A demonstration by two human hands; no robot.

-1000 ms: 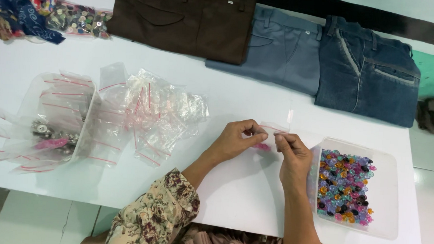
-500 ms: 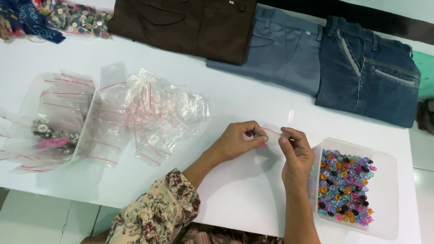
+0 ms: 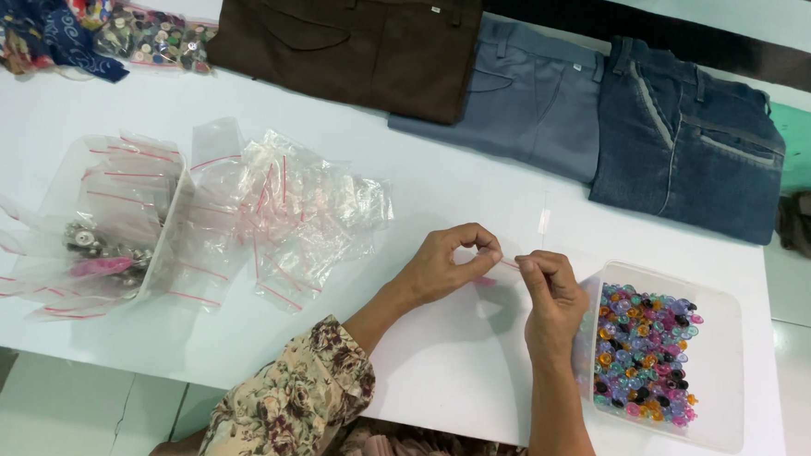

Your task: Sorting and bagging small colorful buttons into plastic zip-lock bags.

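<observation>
Near the frame's centre, the left hand point(image 3: 445, 262) and right hand point(image 3: 550, 296) both pinch the top edge of a small clear bag point(image 3: 502, 289) between closed fingertips. A tray of coloured beads point(image 3: 722, 365) sits lower right on the white worktop point(image 3: 462, 203).

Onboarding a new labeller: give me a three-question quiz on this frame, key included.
1. True or false: both hands pinch one small clear zip bag.
2. What fills the clear tray beside the right hand?
3. Where is the heap of empty bags: A) left of the left hand, B) on the folded trousers?

Key: 1 true; 2 multicoloured buttons; 3 A.
</observation>
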